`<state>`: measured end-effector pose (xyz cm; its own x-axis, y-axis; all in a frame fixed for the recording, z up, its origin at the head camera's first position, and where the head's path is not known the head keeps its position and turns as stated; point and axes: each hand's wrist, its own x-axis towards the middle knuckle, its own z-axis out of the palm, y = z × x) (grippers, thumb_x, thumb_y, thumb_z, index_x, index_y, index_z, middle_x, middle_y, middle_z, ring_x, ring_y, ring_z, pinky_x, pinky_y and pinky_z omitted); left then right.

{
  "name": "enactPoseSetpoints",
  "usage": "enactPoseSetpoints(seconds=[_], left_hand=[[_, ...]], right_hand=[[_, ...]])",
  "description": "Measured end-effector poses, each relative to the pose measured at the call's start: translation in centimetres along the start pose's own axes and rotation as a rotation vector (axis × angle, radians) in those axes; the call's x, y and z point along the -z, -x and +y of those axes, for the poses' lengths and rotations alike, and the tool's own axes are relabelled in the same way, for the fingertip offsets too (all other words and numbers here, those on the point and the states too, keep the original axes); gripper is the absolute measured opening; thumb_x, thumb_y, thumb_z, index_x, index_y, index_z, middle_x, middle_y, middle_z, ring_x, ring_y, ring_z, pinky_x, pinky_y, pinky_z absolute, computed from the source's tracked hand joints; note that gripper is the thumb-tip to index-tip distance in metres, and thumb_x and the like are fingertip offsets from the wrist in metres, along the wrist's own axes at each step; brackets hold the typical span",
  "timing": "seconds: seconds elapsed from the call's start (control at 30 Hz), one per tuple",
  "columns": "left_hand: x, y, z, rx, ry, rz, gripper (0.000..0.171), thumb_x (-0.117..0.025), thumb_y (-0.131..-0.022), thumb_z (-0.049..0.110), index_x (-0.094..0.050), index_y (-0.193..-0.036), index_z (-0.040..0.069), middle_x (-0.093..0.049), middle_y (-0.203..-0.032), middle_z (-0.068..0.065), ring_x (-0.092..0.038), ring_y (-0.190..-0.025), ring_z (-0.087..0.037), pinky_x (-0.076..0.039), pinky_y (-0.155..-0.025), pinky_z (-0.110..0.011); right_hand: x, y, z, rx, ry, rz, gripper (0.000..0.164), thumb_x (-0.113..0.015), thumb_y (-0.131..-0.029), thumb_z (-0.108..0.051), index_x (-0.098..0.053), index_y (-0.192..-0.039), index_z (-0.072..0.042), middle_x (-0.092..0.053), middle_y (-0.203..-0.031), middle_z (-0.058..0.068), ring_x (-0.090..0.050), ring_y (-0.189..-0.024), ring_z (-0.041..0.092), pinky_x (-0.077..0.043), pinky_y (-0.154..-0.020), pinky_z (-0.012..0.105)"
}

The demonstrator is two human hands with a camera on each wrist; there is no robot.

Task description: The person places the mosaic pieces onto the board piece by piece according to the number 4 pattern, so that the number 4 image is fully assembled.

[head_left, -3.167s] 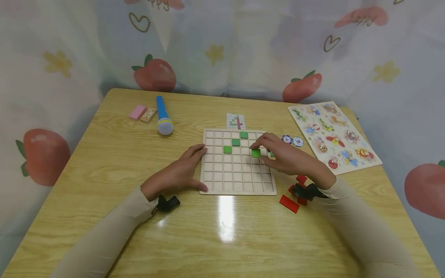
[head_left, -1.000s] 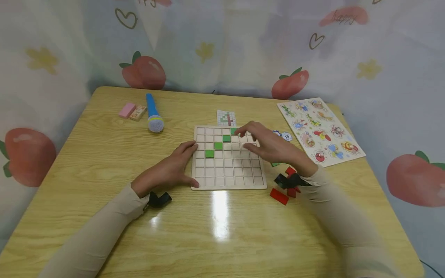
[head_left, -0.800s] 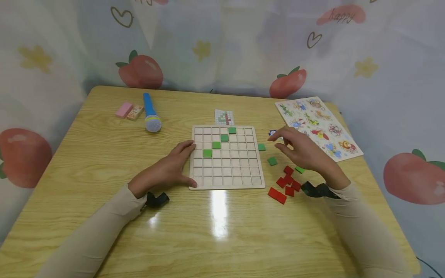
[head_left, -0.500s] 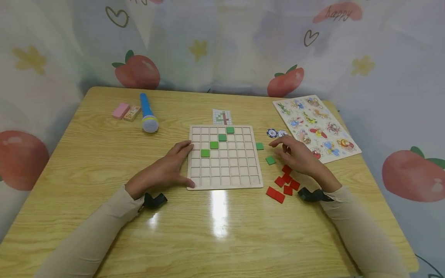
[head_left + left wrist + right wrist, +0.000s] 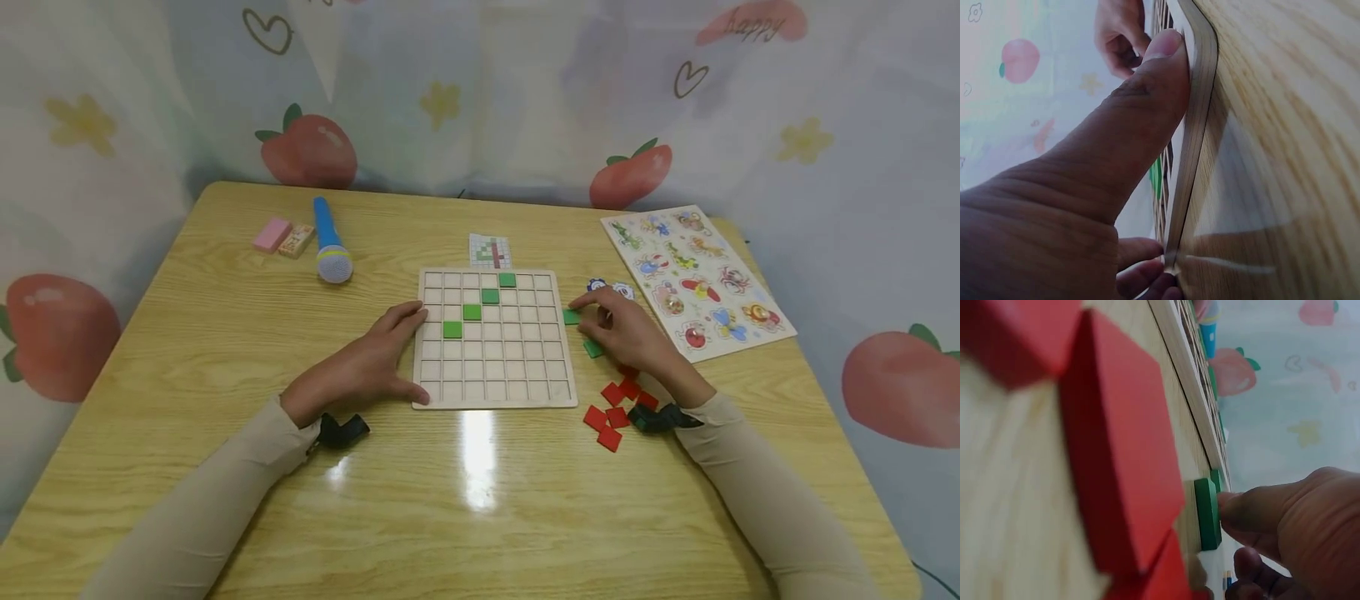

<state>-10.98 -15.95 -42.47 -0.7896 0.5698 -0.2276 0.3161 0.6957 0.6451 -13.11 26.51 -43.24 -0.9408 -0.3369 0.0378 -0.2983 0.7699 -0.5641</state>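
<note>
While the left hand [image 5: 360,367] rests spread and uncurled against the board's [image 5: 513,352] left edge, the right hand [image 5: 630,333] partly hides green tiles [image 5: 571,318] by the right edge; can't tell if gripping. Wrist strap [image 5: 654,419] overlaps red tiles [image 5: 610,439].

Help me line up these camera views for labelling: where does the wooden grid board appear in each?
Head: the grid board lies flat, near centre.
Left wrist: the grid board shows edge-on, down the middle, partly hidden.
Right wrist: the grid board shows edge-on, slanting down from top centre.
Shared landmark: the right hand, right of centre, top, and lower right, in that order.
</note>
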Motion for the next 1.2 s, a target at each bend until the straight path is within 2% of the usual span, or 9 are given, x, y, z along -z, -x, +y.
enactPoseSetpoints(seconds=[0.17, 0.53, 0.7, 0.87, 1.07, 1.2], left_hand=[[0.0, 0.1, 0.1, -0.006, 0.003, 0.007, 0.131, -0.095, -0.077, 0.048, -0.014, -0.172, 0.009, -0.006, -0.181, -0.008, -0.017, -0.167, -0.035, -0.040, -0.124, -0.055], [0.0, 0.1, 0.2, -0.013, 0.000, 0.011, 0.130, -0.095, -0.078, 0.046, -0.015, -0.172, 0.006, -0.006, -0.180, -0.011, -0.017, -0.166, -0.037, -0.039, -0.124, -0.056], [0.1, 0.2, 0.3, -0.013, 0.004, 0.012, 0.130, -0.095, -0.078, 0.046, -0.015, -0.172, 0.007, -0.007, -0.180, -0.010, -0.017, -0.166, -0.037, -0.039, -0.124, -0.056], [0.2, 0.3, 0.3, -0.010, 0.006, 0.004, 0.130, -0.095, -0.078, 0.046, -0.014, -0.172, 0.008, -0.005, -0.181, -0.010, -0.016, -0.167, -0.036, -0.038, -0.125, -0.056], [0.3, 0.3, 0.3, -0.004, 0.002, -0.003, 0.130, -0.094, -0.079, 0.049, -0.013, -0.173, 0.010, -0.004, -0.181, -0.007, -0.015, -0.167, -0.034, -0.038, -0.126, -0.054], [0.3, 0.3, 0.3, -0.006, 0.003, -0.004, 0.130, -0.094, -0.079, 0.049, -0.013, -0.173, 0.010, -0.004, -0.181, -0.007, -0.016, -0.167, -0.033, -0.039, -0.126, -0.054]], right_hand=[[-0.2, -0.3, 0.0, 0.014, 0.012, -0.019, 0.027, -0.069, -0.105, -0.012, -0.071, -0.131, -0.013, -0.063, -0.113, 0.009, -0.051, -0.083, 0.021, -0.043, -0.074, 0.031], [-0.1, -0.3, -0.3, 0.014, 0.025, -0.029, 0.025, -0.069, -0.104, -0.011, -0.071, -0.129, -0.010, -0.062, -0.113, 0.010, -0.051, -0.083, 0.021, -0.042, -0.074, 0.031], [0.3, -0.2, -0.9, 0.009, 0.077, -0.039, 0.025, -0.069, -0.104, -0.012, -0.071, -0.128, -0.010, -0.060, -0.109, 0.009, -0.048, -0.081, 0.020, -0.041, -0.072, 0.032], [1.1, -0.2, -2.2, 0.009, 0.102, -0.041, 0.025, -0.069, -0.104, -0.011, -0.071, -0.128, -0.011, -0.055, -0.105, 0.008, -0.046, -0.082, 0.021, -0.039, -0.071, 0.033], [1.4, -0.5, -4.8, 0.047, 0.074, -0.085, 0.026, -0.068, -0.104, -0.008, -0.072, -0.129, -0.010, -0.061, -0.125, 0.010, -0.049, -0.093, 0.025, -0.043, -0.078, 0.035], [1.1, -0.7, -6.5, 0.076, 0.062, -0.123, 0.026, -0.069, -0.104, -0.009, -0.072, -0.130, -0.010, -0.061, -0.131, 0.012, -0.054, -0.100, 0.027, -0.049, -0.085, 0.040]])
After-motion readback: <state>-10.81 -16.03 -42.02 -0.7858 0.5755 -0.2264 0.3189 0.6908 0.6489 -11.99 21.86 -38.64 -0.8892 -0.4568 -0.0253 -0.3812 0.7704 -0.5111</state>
